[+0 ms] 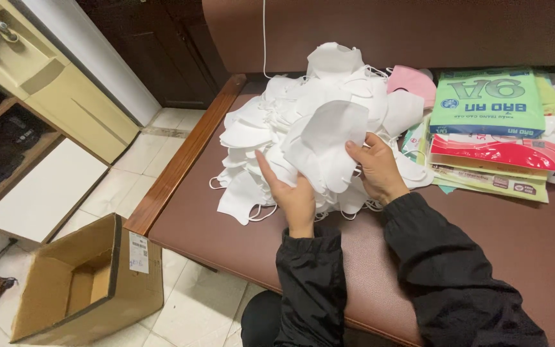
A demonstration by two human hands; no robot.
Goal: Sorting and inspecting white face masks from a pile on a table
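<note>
Masks (pixel 303 122) lay heaped loose on the desk (pixel 239 238), most unsorted. I saw my left hand (pixel 293 193) and right hand (pixel 377 168) pinching one white mask (pixel 329 138); the cardboard box (pixel 85 283) looked empty.

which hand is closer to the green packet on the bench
Right. The right hand grips a white mask just left of the green packet; the left hand is farther left.

Masks (pixel 303 122) showing plain white; one mask (pixel 412 83) showing pink. Packets (pixel 489 103) showing green, red, pale yellow. Bench (pixel 226 231) showing brown, sleeves (pixel 444 270) black, box (pixel 85 283) tan, floor tiles (pixel 194 308) off-white.
</note>
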